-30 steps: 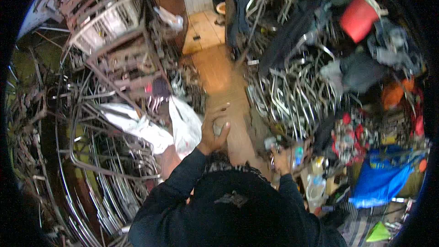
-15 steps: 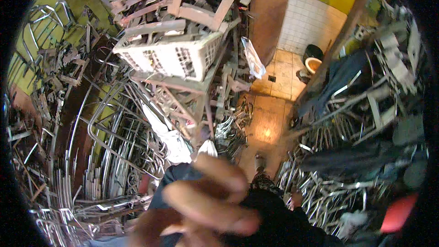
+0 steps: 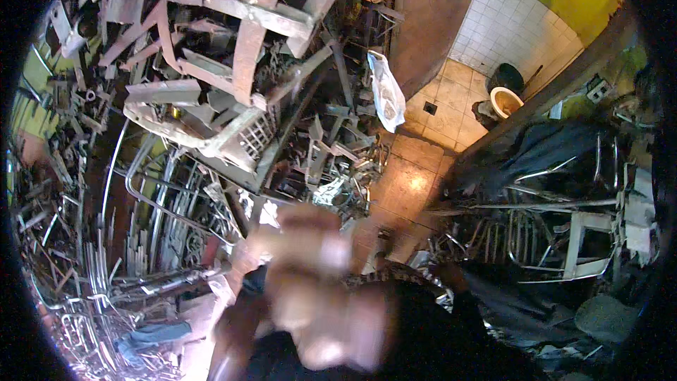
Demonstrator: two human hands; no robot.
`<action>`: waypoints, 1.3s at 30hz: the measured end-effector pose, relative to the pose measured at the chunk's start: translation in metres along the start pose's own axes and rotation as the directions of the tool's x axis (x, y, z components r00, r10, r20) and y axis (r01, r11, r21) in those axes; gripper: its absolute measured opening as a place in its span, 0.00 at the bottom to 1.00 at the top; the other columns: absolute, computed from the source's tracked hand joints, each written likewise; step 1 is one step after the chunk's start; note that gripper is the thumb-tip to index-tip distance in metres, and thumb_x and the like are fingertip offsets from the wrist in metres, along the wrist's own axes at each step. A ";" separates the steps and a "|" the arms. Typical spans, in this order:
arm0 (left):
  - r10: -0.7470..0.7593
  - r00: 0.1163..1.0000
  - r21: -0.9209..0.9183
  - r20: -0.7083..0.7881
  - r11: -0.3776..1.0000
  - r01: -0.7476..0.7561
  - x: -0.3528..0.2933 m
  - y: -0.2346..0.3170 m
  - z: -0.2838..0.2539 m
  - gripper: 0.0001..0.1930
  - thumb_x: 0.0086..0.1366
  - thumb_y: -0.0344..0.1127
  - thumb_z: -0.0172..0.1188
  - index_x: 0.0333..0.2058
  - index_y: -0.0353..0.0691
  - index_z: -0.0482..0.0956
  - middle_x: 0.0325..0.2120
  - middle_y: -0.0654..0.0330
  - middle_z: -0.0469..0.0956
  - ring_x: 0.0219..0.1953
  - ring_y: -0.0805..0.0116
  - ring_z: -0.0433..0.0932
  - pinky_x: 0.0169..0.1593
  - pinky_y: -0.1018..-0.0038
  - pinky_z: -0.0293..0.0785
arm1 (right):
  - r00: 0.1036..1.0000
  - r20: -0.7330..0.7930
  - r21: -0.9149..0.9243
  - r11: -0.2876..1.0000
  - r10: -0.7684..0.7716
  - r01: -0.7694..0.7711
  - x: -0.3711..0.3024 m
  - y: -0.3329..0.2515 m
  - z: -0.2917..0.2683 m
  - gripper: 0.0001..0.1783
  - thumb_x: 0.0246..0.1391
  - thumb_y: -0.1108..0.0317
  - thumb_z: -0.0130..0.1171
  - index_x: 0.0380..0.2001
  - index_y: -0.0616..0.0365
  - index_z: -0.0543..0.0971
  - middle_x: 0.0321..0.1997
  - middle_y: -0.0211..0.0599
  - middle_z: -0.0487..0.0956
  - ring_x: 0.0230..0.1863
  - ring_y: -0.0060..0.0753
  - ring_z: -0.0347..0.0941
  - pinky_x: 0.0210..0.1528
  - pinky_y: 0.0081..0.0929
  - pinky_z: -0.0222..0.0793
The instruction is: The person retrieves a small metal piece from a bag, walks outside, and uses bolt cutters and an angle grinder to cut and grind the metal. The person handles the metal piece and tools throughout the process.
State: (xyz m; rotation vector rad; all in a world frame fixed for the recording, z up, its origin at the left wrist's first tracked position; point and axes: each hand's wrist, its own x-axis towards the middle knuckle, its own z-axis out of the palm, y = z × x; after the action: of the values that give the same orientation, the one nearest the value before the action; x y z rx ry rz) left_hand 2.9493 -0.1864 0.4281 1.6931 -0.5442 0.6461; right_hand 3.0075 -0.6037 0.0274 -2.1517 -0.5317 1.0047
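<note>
The left hand (image 3: 317, 289) is raised close to the camera, over the person's dark clothing (image 3: 416, 339). It is badly blurred: the fingers look bent, pointing right, but how far open it is and whether it has hold of anything I cannot tell. The right hand (image 3: 451, 276) is only a dim brown patch in shadow, beyond the dark clothing; its grip cannot be told either.

Nearest the left hand in view, just beyond its fingers, is a heap of metal scraps (image 3: 330, 189), some shiny. To its left, a bundle of tubes (image 3: 176, 219) stands among bent frames, with more looped tubing (image 3: 77, 328) and a blue cloth (image 3: 151, 339) at lower left.

Farther out on the left, a pale crate (image 3: 240, 137) sits tilted in the view, with rusty bars (image 3: 247, 63) piled above it. Right of the crate is a white and blue plastic bag (image 3: 386, 92), beside a brown door (image 3: 434, 14).

Past the scraps runs an orange tiled floor (image 3: 405, 176), leading to a white bowl (image 3: 505, 101) near a black bucket (image 3: 506, 77), below a white tiled wall (image 3: 504, 21).

On the right, dark cloth (image 3: 532, 152) lies near a pale chair frame (image 3: 585, 240).
</note>
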 end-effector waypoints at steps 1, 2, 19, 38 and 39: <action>0.100 0.994 0.058 0.034 0.993 -0.101 -0.001 -0.029 0.001 0.24 0.68 0.42 0.66 0.60 0.42 0.77 0.45 0.50 0.82 0.46 0.53 0.80 0.48 0.64 0.78 | 0.994 0.108 -0.066 0.998 0.004 0.003 0.002 -0.012 -0.008 0.22 0.61 0.57 0.66 0.55 0.54 0.79 0.45 0.43 0.83 0.44 0.35 0.78 0.48 0.35 0.73; 0.089 0.991 0.070 0.096 0.993 -0.096 -0.009 -0.041 0.006 0.24 0.67 0.43 0.68 0.59 0.43 0.78 0.45 0.49 0.82 0.47 0.52 0.80 0.48 0.63 0.79 | 0.985 0.131 -0.043 0.992 -0.112 0.119 0.003 -0.026 -0.016 0.22 0.61 0.58 0.66 0.55 0.54 0.79 0.47 0.44 0.83 0.45 0.36 0.79 0.49 0.36 0.74; 0.006 1.000 -0.977 -0.012 0.215 -0.013 -0.172 0.087 0.027 0.15 0.74 0.35 0.58 0.49 0.28 0.72 0.43 0.48 0.80 0.44 0.50 0.81 0.52 0.58 0.76 | 0.925 0.322 0.038 0.979 -0.203 0.202 0.008 -0.243 0.022 0.32 0.55 0.69 0.72 0.63 0.57 0.74 0.54 0.30 0.81 0.55 0.28 0.75 0.60 0.30 0.71; 0.046 0.993 -0.855 -0.105 0.507 -0.114 -0.243 0.100 0.015 0.13 0.74 0.34 0.58 0.45 0.27 0.73 0.37 0.47 0.80 0.37 0.50 0.80 0.43 0.58 0.74 | 0.967 0.249 0.479 0.875 -0.061 -0.068 -0.005 -0.193 0.130 0.36 0.55 0.62 0.74 0.64 0.61 0.73 0.62 0.36 0.79 0.62 0.32 0.73 0.66 0.32 0.68; 0.022 0.993 -0.847 -0.120 0.519 -0.114 -0.242 0.100 0.013 0.13 0.74 0.34 0.58 0.45 0.27 0.74 0.37 0.47 0.80 0.37 0.50 0.80 0.43 0.58 0.74 | 0.967 0.248 0.454 0.889 -0.065 -0.057 0.008 -0.190 0.128 0.36 0.54 0.63 0.74 0.64 0.60 0.73 0.61 0.36 0.79 0.61 0.32 0.74 0.65 0.33 0.69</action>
State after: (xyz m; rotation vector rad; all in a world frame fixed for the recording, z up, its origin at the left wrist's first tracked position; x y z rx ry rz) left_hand 2.7061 -0.2165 0.3350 0.6783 -0.7114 0.3853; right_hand 2.8985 -0.4171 0.1042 -1.6103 -0.3691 1.2747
